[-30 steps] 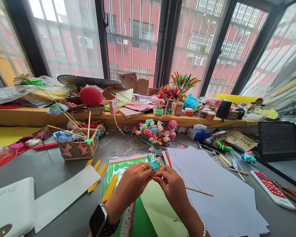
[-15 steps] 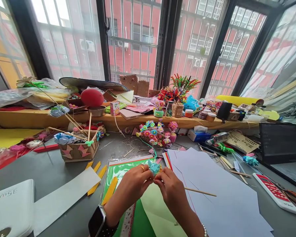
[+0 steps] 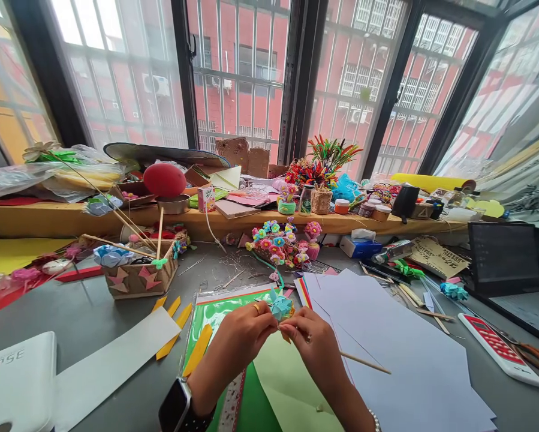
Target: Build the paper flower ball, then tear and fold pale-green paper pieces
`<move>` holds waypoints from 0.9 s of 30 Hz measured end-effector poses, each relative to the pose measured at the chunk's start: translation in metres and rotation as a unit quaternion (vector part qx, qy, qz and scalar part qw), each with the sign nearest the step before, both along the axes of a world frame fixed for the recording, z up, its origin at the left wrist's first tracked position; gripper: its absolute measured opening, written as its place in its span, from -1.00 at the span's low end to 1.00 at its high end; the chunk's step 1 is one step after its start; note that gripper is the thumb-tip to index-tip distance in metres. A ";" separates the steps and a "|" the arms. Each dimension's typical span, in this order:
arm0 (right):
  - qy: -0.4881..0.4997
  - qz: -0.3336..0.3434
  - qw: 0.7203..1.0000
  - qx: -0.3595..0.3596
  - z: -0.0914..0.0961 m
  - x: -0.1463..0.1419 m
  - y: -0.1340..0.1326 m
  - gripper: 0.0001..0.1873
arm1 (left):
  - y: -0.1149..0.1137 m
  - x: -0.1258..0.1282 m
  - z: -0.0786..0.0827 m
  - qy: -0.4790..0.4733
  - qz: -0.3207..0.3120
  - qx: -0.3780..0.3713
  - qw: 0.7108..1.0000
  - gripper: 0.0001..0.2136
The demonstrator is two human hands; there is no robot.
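Note:
A light-blue folded paper flower point(image 3: 281, 306) sits between my fingertips, with a bit of yellow paper point(image 3: 291, 313) at its right side. My left hand point(image 3: 246, 327) is closed in a pinch at the flower's base. Close beside it, my right hand point(image 3: 307, 336) is pinched too, fingertips almost touching the left ones. A thin wooden stick point(image 3: 366, 362) comes out from behind my right hand and points right; its other end is hidden by the hand. Below lie a pale green sheet point(image 3: 291, 384) and a green plastic folder point(image 3: 226, 306).
White paper sheets point(image 3: 399, 342) spread to the right, near a red-and-white calculator point(image 3: 494, 345) and a laptop point(image 3: 503, 258). Yellow paper strips point(image 3: 198, 350), a white strip point(image 3: 116, 366) and a cardboard box point(image 3: 136, 282) with sticks are on the left. Craft items crowd the sill point(image 3: 224, 225).
Both hands keep their pinch near the flower, with slight finger movement. The blue flower and the stick have tilted a little. The whole view has shifted slightly.

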State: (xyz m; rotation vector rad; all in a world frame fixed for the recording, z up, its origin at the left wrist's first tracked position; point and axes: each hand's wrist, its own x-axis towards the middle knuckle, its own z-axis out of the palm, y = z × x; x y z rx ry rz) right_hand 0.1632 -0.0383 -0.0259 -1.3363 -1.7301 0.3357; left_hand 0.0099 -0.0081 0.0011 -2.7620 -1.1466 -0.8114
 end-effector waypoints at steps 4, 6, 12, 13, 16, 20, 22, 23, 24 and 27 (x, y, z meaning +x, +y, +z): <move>0.009 0.001 1.000 -0.023 0.002 0.001 0.000 -0.87 | -0.001 0.002 0.001 0.015 -0.001 0.009 1.000 -0.86; 0.010 0.001 1.000 -0.027 0.002 0.001 0.000 -0.88 | -0.002 0.003 0.000 0.027 0.002 0.020 0.999 -0.85; -0.009 -0.014 1.000 -0.018 0.000 0.001 -0.001 -0.88 | -0.001 0.006 -0.004 0.059 0.007 0.066 0.996 -0.86; -0.009 -0.014 1.000 -0.011 0.000 0.001 -0.001 -0.87 | -0.001 0.006 -0.005 0.057 0.007 0.070 0.996 -0.85; -0.005 -0.012 1.000 0.012 -0.002 0.001 0.000 -0.87 | 0.000 0.005 -0.006 0.038 0.007 0.067 0.997 -0.84; 0.001 0.008 1.000 0.022 -0.003 0.002 0.002 -0.86 | 0.000 0.005 -0.005 0.025 0.009 0.054 0.998 -0.86; 0.001 0.012 1.000 0.016 -0.003 0.003 0.003 -0.86 | 0.000 0.005 -0.005 0.027 0.013 0.055 0.998 -0.86; -0.002 0.012 1.000 0.012 -0.003 0.003 0.003 -0.87 | -0.001 0.005 -0.005 0.027 0.013 0.056 0.998 -0.87; -0.005 0.010 1.000 0.009 -0.003 0.003 0.003 -0.87 | 0.000 0.005 -0.006 0.025 0.013 0.055 0.998 -0.87; -0.023 0.006 1.000 0.014 -0.003 0.003 0.003 -0.88 | 0.000 0.005 -0.006 0.012 0.005 0.045 0.999 -0.87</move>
